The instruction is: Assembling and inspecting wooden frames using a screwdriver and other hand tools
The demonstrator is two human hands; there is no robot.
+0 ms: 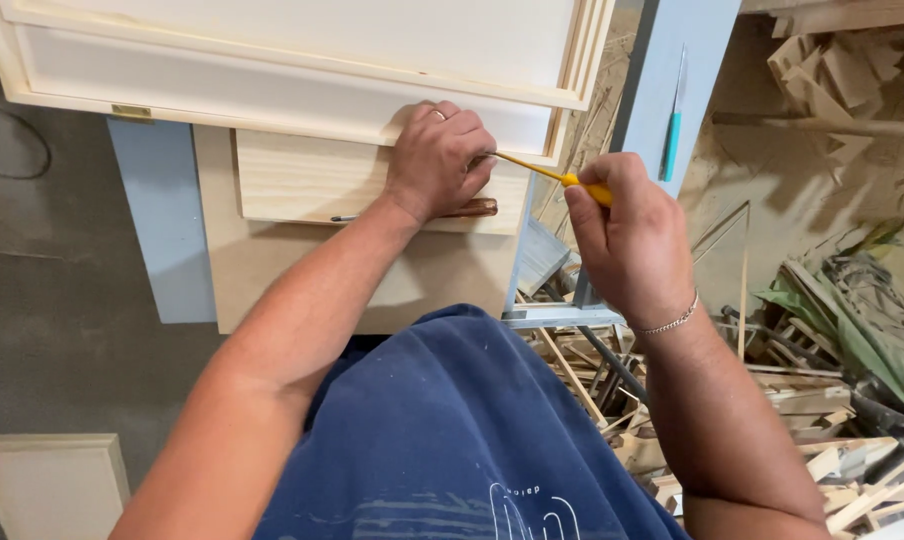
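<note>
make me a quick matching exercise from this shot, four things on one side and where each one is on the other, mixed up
Things:
1. yellow-handled tool
2. left hand
3. teal-handled knife
4. wood offcuts

Places:
A. lying alone on the blue-grey surface at upper right
B. piled on the floor at lower right
C. gripped in the right hand, tip pointing toward the left hand's fingers
D. pressed on the pale wooden frame

Pairs: 1-C, 2-D, 3-A, 4-B

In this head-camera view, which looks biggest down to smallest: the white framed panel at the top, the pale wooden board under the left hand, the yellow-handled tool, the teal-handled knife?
1. white framed panel
2. pale wooden board
3 and 4. yellow-handled tool and teal-handled knife: too alike to rank; the right hand hides part of the tool.
</note>
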